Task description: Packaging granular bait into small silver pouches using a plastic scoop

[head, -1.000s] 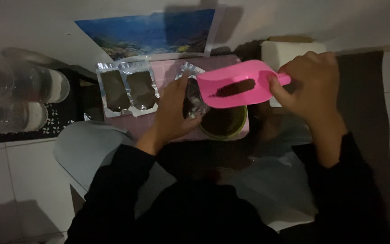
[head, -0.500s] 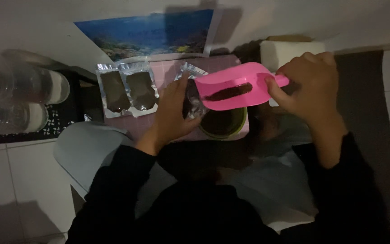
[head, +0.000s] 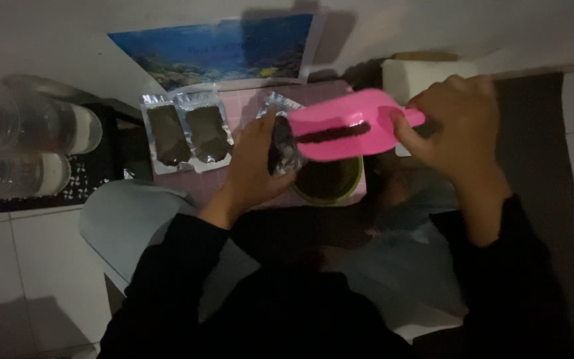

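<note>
Pink mat (head: 247, 106): scoop (head: 340, 126) in right hand (head: 456, 126), pouch (head: 280, 149) in left hand (head: 257, 159).

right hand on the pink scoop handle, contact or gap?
Touching. In the head view the right hand has its fingers wrapped around the handle end of the pink scoop, holding it above the green bowl; no gap shows.

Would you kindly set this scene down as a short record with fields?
Right hand: holds the pink scoop by its handle, tilted, dark grains along its trough
Left hand: holds a clear pouch at the scoop's lip
Below the scoop: round green-rimmed container of dark material
Left of the hands: two filled pouches lying flat on a pink mat
Far left: clear plastic bottles on their sides
</note>
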